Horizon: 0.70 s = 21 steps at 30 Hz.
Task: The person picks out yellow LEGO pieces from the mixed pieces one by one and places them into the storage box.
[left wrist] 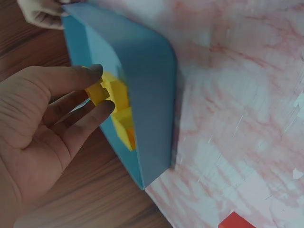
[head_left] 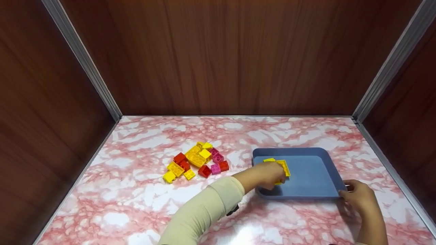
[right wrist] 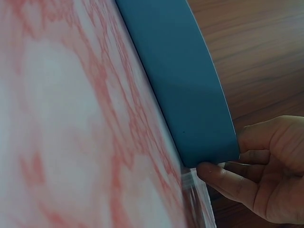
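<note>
Over the left part of a blue-grey tray (head_left: 308,175), my left hand (head_left: 270,174) pinches a yellow toy brick (left wrist: 97,92) between thumb and fingertips. Other yellow bricks (left wrist: 124,124) lie in the tray just beyond those fingertips, by its left wall. In the head view the hand covers part of them. My right hand (head_left: 361,195) grips the tray's front right corner; the right wrist view shows its thumb (right wrist: 223,180) against the outer wall, with the other fingers partly hidden behind the corner.
Left of the tray, a loose pile of yellow bricks (head_left: 196,160), red bricks (head_left: 204,171) and pink bricks (head_left: 216,168) lies on the pink marbled table (head_left: 136,204). Dark wood panels (head_left: 238,58) wall in the back and both sides.
</note>
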Motion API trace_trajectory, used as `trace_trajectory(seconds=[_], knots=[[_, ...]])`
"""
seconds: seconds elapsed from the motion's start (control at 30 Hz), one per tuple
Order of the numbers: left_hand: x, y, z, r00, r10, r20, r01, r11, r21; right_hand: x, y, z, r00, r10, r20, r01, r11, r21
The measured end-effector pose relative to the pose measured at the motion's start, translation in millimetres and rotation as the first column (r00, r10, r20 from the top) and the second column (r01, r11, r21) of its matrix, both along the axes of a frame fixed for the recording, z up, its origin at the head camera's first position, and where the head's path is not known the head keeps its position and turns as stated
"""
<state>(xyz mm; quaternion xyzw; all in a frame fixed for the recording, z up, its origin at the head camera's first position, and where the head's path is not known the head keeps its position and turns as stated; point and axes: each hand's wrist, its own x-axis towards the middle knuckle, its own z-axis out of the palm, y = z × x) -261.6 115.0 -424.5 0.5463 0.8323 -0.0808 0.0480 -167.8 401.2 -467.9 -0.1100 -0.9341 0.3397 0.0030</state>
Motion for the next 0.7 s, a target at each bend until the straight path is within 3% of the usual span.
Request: trace_trajectory(seconds=[0.13, 0.3, 0.5, 0.7], knots=[[2.6, 10.6, -6.4, 0.999, -0.043, -0.011, 0.042, 0.997, -0.059, -0.9, 1, 0.8, 1.000, 0.002, -0.001, -0.002, 1.000, -0.003], [6.1, 18.2, -11.9, 0.999, -0.036, 0.017, 0.037, 0.996, -0.085, -0.9, 1, 0.0, 1.000, 0.008, -0.003, -0.008, 1.000, -0.014], [4.5, 21.5, -18.0, 1.000, -0.020, -0.019, 0.018, 0.994, -0.105, -1.0, 1, 0.0, 1.000, 0.010, -0.001, -0.010, 1.000, -0.013], [3.2, 26.0, -24.9, 0.998, 0.039, -0.055, -0.046, 0.991, -0.127, -0.7, 1, -0.4, 1.000, 0.007, 0.003, -0.006, 1.000, -0.014]])
